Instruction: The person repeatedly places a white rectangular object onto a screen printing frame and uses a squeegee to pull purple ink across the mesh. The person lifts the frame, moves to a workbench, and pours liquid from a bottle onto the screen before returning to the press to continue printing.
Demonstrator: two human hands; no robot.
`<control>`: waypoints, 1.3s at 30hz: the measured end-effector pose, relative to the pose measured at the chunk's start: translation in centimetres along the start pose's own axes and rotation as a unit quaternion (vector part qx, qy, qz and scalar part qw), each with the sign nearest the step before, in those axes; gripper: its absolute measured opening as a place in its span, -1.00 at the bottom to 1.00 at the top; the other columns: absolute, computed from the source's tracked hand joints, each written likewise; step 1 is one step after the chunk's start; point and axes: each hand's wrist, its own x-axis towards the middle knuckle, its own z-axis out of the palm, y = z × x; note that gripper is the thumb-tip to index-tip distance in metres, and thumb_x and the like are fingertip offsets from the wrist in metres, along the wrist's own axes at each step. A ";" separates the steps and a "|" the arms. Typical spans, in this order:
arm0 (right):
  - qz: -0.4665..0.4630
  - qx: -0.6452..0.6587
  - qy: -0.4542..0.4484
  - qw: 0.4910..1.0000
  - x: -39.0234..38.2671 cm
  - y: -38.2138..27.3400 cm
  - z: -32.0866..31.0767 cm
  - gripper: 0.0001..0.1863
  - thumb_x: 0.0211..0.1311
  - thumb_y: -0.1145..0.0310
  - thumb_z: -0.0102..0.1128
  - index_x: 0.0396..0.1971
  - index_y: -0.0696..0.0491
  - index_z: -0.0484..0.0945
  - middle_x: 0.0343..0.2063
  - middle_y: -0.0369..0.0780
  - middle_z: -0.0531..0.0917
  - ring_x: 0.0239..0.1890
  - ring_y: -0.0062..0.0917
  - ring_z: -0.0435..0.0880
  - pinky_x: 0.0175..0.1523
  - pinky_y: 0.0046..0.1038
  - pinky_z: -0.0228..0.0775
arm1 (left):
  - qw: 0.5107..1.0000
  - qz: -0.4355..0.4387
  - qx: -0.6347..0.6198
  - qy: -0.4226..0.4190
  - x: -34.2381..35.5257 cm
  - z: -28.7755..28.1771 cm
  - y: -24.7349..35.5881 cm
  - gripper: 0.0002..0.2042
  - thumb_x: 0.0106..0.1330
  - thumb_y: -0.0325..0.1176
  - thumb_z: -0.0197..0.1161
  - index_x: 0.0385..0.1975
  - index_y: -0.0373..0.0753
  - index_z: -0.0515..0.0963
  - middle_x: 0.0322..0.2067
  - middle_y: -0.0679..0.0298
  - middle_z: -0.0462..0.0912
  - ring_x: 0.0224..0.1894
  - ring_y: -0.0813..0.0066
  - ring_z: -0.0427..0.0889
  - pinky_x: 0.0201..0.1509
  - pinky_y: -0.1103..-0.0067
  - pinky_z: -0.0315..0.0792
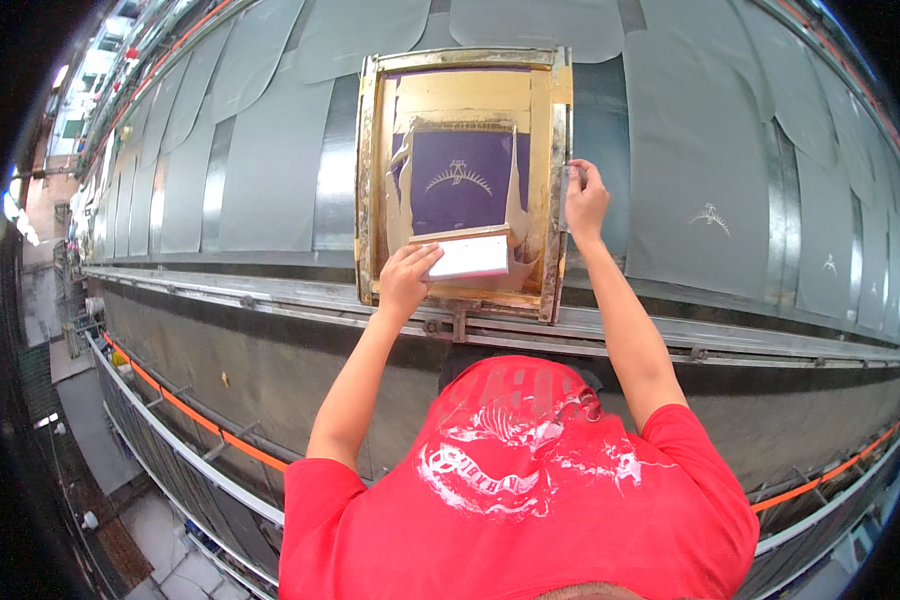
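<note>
A rectangular screen-printing frame (367, 170) with worn, ink-stained edges lies on a long table. Inside it is a purple mesh window (435, 207) with a pale emblem, bordered by yellowish tape and streaks of beige ink. My left hand (407, 283) is closed around the left end of a squeegee (468, 257) with a white handle, which rests across the near part of the mesh. At the frame's right side, my right hand (586, 200) is closed on the edge, its fingers curled over a small grey piece there.
Grey fabric panels (275, 180) lie in rows along the table. Pale prints (710, 215) show on panels to the right. A metal rail (220, 292) runs along the table's near edge. Behind me, an orange strip (175, 400) and another rail (185, 462) border the aisle.
</note>
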 end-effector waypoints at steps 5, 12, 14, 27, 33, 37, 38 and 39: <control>0.045 -0.056 -0.030 0.997 -0.8 -1.8 -0.2 -0.84 0.41 0.34 0.12 -0.17 0.03 0.65 -0.60 -0.11 0.62 -0.53 -0.33 0.62 -0.33 -0.31 0.43 | 1.000 -0.010 0.008 0.009 -2.1 -1.5 -0.6 -0.50 -0.11 -0.57 0.36 -0.05 -0.09 0.69 0.00 0.33 0.73 0.08 0.28 0.65 0.08 0.36 0.55; 0.018 -0.099 0.004 0.995 -0.1 -0.3 1.2 -0.82 0.37 0.28 0.16 -0.16 -0.01 0.66 -0.52 -0.04 0.68 -0.40 -0.11 0.70 -0.24 -0.15 0.45 | 0.999 0.035 0.004 -0.017 -5.5 -3.7 -0.7 -0.52 -0.05 -0.56 0.34 -0.03 -0.07 0.67 0.01 0.33 0.72 0.10 0.27 0.66 0.06 0.36 0.54; 0.002 -0.103 0.005 0.995 0.1 -0.6 1.7 -0.81 0.37 0.26 0.16 -0.15 -0.03 0.67 -0.51 -0.03 0.69 -0.39 -0.09 0.70 -0.23 -0.12 0.44 | 0.998 0.055 0.021 -0.021 -6.0 -3.1 -0.9 -0.53 -0.03 -0.56 0.33 -0.03 -0.07 0.67 0.02 0.33 0.72 0.11 0.27 0.66 0.05 0.36 0.54; -0.260 -0.262 -0.197 0.908 2.1 -12.0 2.5 -0.54 0.22 0.03 0.33 0.03 -0.03 0.66 0.00 -0.25 0.66 0.07 -0.35 0.54 0.14 -0.19 0.36 | 0.994 -0.037 -0.065 -0.081 14.4 -2.6 -9.4 -0.63 0.06 -0.49 0.36 -0.09 0.01 0.72 -0.13 0.25 0.76 -0.10 0.22 0.72 -0.07 0.37 0.58; -0.214 -0.394 -0.296 0.843 5.7 -10.4 9.1 -0.54 -0.04 0.16 0.48 -0.07 -0.03 0.70 -0.04 -0.31 0.69 0.06 -0.36 0.58 0.16 -0.25 0.38 | 0.998 0.029 -0.023 -0.053 22.1 -2.5 -11.1 -0.66 0.04 -0.47 0.36 -0.14 0.00 0.74 -0.19 0.29 0.76 -0.21 0.17 0.73 -0.12 0.36 0.61; -0.192 -0.283 -0.275 0.899 -0.1 -9.3 7.3 -0.49 -0.15 0.44 0.48 -0.05 0.03 0.68 -0.02 -0.25 0.69 0.08 -0.32 0.58 0.19 -0.27 0.38 | 0.993 -0.034 -0.038 -0.104 17.1 -1.9 -9.7 -0.63 -0.01 -0.50 0.37 -0.15 -0.01 0.74 -0.15 0.33 0.77 -0.09 0.29 0.73 -0.08 0.38 0.59; -0.198 -0.281 -0.272 0.899 -1.8 -9.4 6.7 -0.50 -0.15 0.43 0.49 -0.06 0.02 0.68 -0.02 -0.26 0.69 0.06 -0.33 0.58 0.17 -0.28 0.39 | 0.994 -0.022 -0.043 -0.094 15.3 -2.2 -9.0 -0.62 -0.02 -0.51 0.37 -0.14 -0.02 0.74 -0.14 0.33 0.76 -0.07 0.32 0.72 -0.08 0.39 0.58; -0.205 -0.279 -0.271 0.898 -3.5 -9.3 6.1 -0.51 -0.15 0.42 0.50 -0.07 0.01 0.68 -0.03 -0.27 0.68 0.04 -0.34 0.58 0.15 -0.29 0.39 | 0.995 -0.011 -0.048 -0.085 13.4 -2.2 -8.7 -0.62 -0.02 -0.51 0.38 -0.14 -0.02 0.74 -0.12 0.34 0.76 -0.05 0.35 0.72 -0.07 0.40 0.56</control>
